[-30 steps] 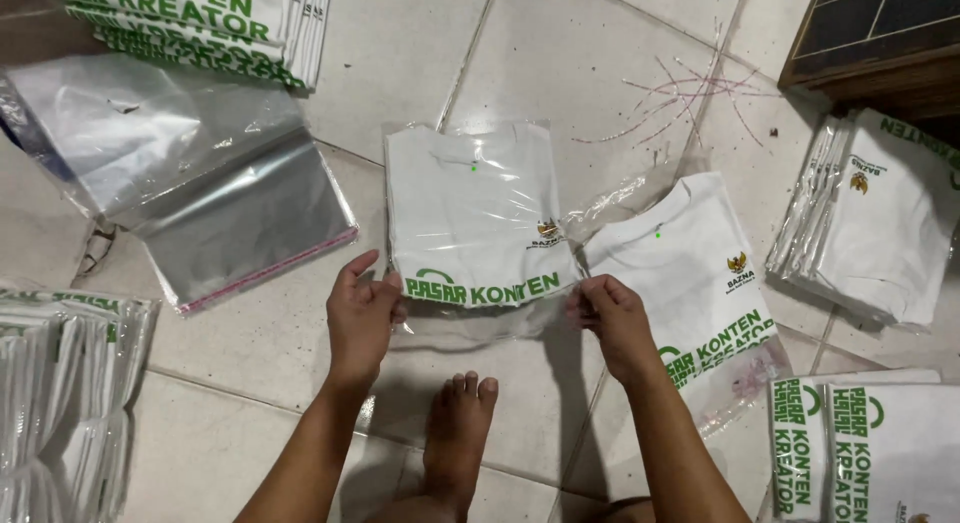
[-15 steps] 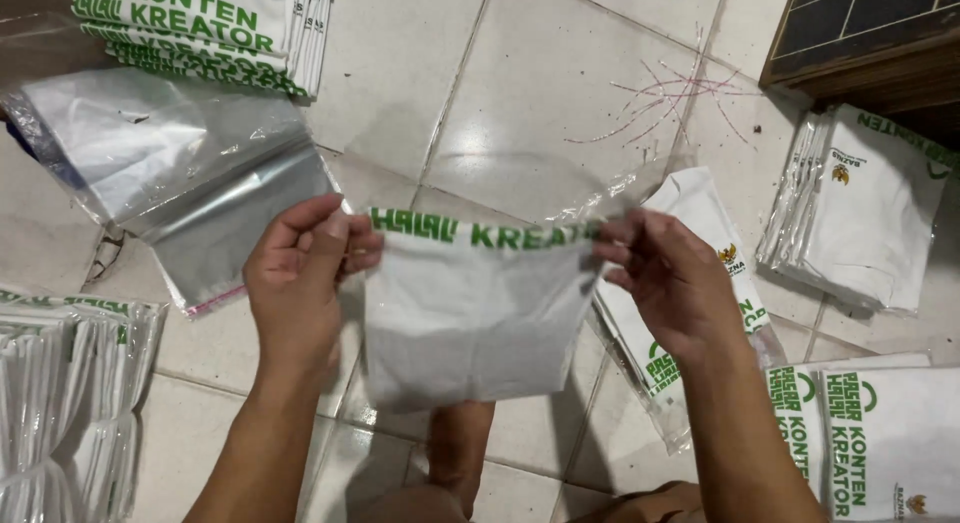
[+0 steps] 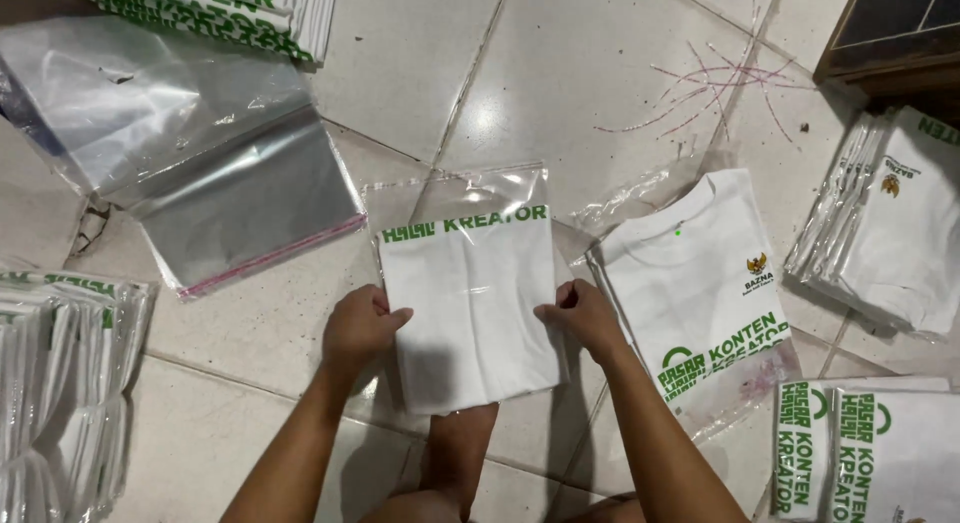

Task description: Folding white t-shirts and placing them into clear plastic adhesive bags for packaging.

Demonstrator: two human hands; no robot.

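Observation:
A folded white T-shirt with green lettering (image 3: pixel 470 298) lies in a clear plastic bag on the tiled floor in front of me, back side up. My left hand (image 3: pixel 358 326) grips its left edge and my right hand (image 3: pixel 582 316) grips its right edge. The bag's open flap (image 3: pixel 455 190) sticks out past the top of the shirt. My bare foot (image 3: pixel 462 445) shows under the shirt's near edge.
A second bagged white shirt (image 3: pixel 705 283) lies just right of it. A stack of empty clear bags (image 3: pixel 170 153) sits at upper left. Piles of bagged shirts lie at far left (image 3: pixel 60 383), top (image 3: pixel 230 13), right (image 3: pixel 890 223) and lower right (image 3: pixel 860 448). A dark wooden piece of furniture (image 3: pixel 895 38) stands top right.
A second ago the shirt lay front up on the floor. I lifted it, turned it over, and laid it back down inside the bag, holding both side edges.

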